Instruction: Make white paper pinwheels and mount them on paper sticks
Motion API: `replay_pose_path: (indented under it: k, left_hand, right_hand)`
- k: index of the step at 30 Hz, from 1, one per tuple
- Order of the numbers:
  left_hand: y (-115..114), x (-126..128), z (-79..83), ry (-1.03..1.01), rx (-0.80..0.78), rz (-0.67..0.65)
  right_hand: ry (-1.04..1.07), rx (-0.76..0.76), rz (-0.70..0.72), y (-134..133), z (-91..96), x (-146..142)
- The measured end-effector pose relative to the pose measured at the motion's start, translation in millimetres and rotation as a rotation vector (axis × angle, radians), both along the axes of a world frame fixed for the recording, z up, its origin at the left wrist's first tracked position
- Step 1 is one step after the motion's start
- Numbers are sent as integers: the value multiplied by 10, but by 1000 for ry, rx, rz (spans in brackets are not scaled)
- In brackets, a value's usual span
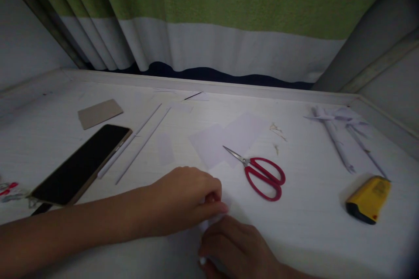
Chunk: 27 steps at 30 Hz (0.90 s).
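Note:
My left hand [188,198] is closed at the front middle, thumb and curled fingers pressed together on a piece of white paper [204,226]. Just below and to the right, my right hand [237,246] is bent around the same paper, and a small white end shows under its fingertips. The hands hide most of the paper, so its full shape cannot be made out. Beyond my hands lie red-handled scissors [263,178], blades slightly apart and pointing left, the tip over flat paper sheets [212,144].
Left are a phone [85,161], two thin paper rolls [144,144] and a grey-brown card [100,113]. A yellow-and-black tool [369,199] and a paper construction [337,135] lie right. Brownish scraps [277,130] sit behind the scissors. A raised ledge and curtain [229,48] bound the back.

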<state>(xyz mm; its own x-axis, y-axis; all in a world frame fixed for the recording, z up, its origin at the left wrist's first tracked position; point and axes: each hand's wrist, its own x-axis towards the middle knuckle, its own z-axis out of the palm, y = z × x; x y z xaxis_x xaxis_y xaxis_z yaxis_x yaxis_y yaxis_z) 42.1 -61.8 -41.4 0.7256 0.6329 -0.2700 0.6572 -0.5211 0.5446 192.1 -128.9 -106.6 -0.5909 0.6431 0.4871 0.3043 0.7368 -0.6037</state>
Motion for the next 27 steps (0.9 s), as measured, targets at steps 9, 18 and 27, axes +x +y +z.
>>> replay_pose_path:
  k: [9,18,27]
  left_hand:
    - [89,346,-159,92,217,-39]
    - [40,274,-45,-9,-84,70]
    - [-50,23,0,-138,-499,294]
  right_hand:
    - [10,59,-25,-25,-58,-8]
    - [-71,2,9,-29,-65,13]
    - [4,-15,23,-3,-16,9]
